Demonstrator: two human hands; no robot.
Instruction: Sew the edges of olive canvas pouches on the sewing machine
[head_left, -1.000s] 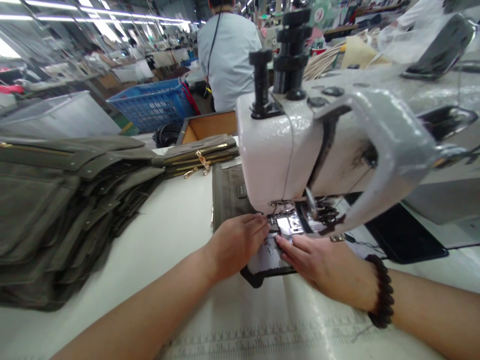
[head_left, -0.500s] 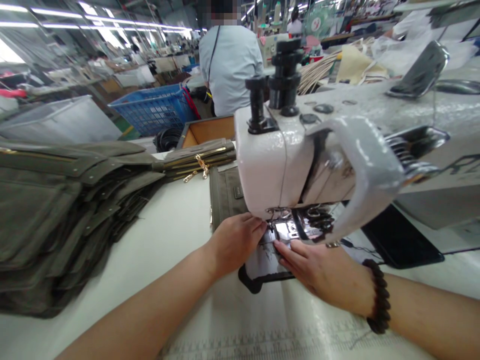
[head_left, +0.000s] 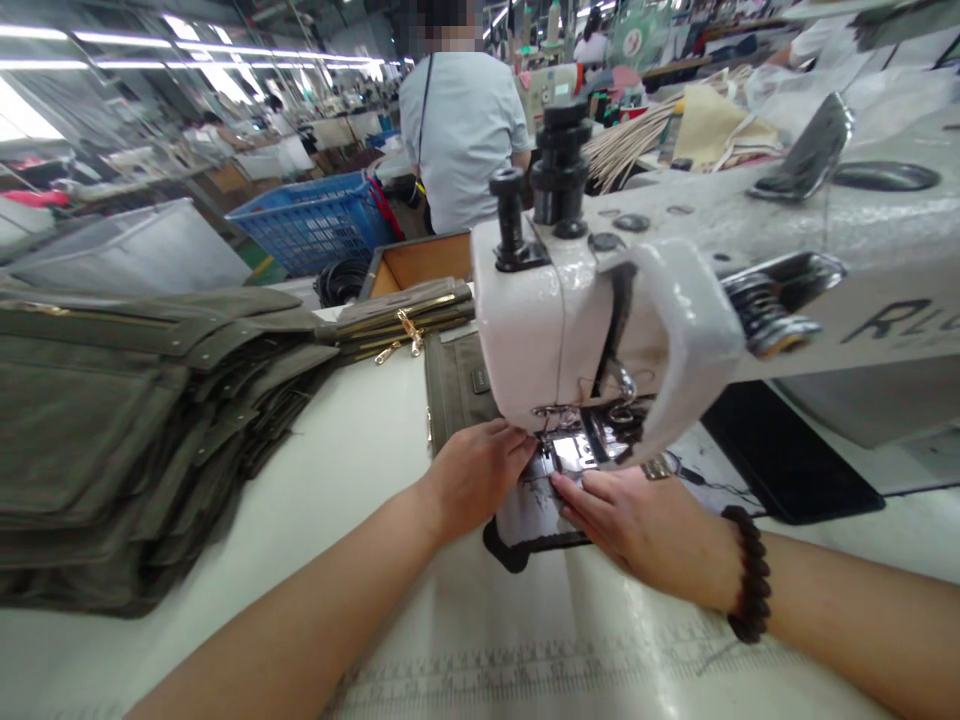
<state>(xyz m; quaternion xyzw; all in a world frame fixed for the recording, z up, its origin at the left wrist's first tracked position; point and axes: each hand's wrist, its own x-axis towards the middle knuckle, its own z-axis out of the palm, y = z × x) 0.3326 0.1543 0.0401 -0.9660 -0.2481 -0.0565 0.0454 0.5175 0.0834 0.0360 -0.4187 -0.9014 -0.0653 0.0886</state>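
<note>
A white sewing machine head (head_left: 532, 330) leans over the work, its presser foot and needle plate (head_left: 577, 440) gleaming beneath it. An olive canvas bag panel (head_left: 457, 385) with a small dark label runs under the machine, and a pale printed lining with a black edge (head_left: 529, 510) lies towards me. My left hand (head_left: 480, 475) grips the panel's edge close to the foot. My right hand (head_left: 637, 530) presses the lining with its fingertips beside the needle area. The stitching line is hidden by the foot and my fingers.
Stacked olive bag panels (head_left: 112, 430) fill the table's left side, and zippered pieces with gold pulls (head_left: 401, 325) lie beyond them. Behind stand a wooden tray (head_left: 416, 265), a blue plastic crate (head_left: 315, 225) and a co-worker in a pale blue shirt (head_left: 465, 140). A printed ruler (head_left: 480, 670) marks the table's front.
The whole view has swung slightly, with the machine shifting left in the frame. Both hands stay at the presser foot on the work, with no visible change of hold.
</note>
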